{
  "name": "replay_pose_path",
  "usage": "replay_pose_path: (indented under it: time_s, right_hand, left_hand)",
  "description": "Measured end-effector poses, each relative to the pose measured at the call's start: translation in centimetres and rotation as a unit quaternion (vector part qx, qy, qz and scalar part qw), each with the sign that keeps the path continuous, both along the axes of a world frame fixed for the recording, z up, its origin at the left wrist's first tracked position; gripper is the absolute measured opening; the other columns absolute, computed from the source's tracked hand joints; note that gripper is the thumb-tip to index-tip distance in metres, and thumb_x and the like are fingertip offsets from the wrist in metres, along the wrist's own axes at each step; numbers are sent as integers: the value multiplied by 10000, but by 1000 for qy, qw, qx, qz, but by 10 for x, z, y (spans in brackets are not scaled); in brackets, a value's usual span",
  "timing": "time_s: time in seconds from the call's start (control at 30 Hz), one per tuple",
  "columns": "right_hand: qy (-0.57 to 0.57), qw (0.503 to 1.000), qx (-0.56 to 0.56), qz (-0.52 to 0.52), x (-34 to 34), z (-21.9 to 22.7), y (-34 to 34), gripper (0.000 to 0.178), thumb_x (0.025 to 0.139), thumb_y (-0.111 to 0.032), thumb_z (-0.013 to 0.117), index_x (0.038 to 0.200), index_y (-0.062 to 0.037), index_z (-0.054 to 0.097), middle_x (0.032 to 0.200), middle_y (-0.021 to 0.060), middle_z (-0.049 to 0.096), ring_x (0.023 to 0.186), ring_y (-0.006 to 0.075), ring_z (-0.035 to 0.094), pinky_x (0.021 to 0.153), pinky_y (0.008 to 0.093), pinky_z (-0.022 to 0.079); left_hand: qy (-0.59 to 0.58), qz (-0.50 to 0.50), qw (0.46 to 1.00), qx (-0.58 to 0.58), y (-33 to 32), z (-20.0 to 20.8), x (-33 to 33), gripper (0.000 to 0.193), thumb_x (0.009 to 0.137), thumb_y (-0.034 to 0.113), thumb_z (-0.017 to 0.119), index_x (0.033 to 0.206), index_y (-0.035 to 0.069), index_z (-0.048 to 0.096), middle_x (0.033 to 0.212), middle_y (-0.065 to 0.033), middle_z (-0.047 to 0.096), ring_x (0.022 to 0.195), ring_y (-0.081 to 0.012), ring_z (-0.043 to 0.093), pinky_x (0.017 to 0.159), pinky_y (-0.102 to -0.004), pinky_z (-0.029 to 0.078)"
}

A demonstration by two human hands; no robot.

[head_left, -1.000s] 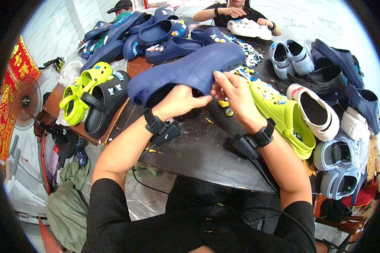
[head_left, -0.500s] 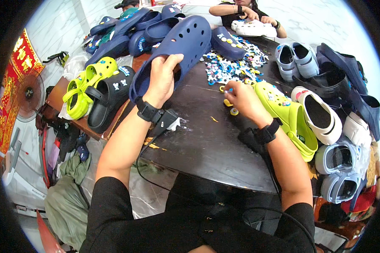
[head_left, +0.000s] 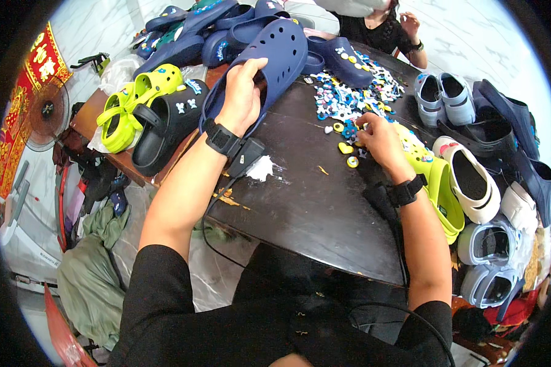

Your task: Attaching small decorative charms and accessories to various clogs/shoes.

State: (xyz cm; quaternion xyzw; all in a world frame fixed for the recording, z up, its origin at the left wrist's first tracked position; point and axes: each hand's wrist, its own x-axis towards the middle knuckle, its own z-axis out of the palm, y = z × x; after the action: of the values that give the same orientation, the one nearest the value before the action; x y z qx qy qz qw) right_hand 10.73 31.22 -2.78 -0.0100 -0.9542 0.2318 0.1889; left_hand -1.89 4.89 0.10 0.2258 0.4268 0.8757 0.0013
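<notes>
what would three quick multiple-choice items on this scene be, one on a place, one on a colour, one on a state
1. Where is the charm pile?
A. on the dark table
B. on the floor
C. inside the black clog

2. What colour is the clog in the left hand?
A. lime green
B. navy blue
C. white

3. What is the right hand doing?
A. gripping a white clog
B. resting in the lap
C. fingertips down at the loose charms

Answers:
1 A, the charms lie spread on the tabletop.
2 B, the lifted clog is navy with round holes.
3 C, its fingers meet the near edge of the pile, by a yellow heart charm.
</notes>
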Motion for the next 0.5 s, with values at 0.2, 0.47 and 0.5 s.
replay_pose_path:
  time_s: [0.2, 0.47, 0.5]
  right_hand:
    - [15, 998, -45, -39, -3, 8, 3, 177, 783, -105, 635, 945, -37, 655, 765, 180, 670, 744, 323, 670, 687, 407, 508]
    - [82, 993, -73, -52, 0, 21, 14, 187, 787, -67, 649, 971, -28, 652, 725, 148, 667, 681, 264, 668, 650, 357, 502]
    - [71, 995, -64, -37, 1, 23, 17, 190, 785, -64, 650, 970, -22, 650, 713, 141, 660, 657, 246, 663, 640, 352, 502]
  left_hand:
    - [-1, -6, 1000, 1, -1, 1, 3, 183, 876, 142, 600, 1006, 19, 641, 1026, -69, 661, 944, -171, 614, 852, -318, 455]
    - [28, -21, 999, -35, 3, -5, 2, 181, 841, 185, 638, 973, 61, 651, 966, -8, 642, 886, -118, 589, 778, -287, 452]
    - [27, -23, 999, -35, 4, -6, 1, 181, 841, 185, 638, 973, 61, 651, 966, -8, 642, 886, -118, 589, 778, -287, 452]
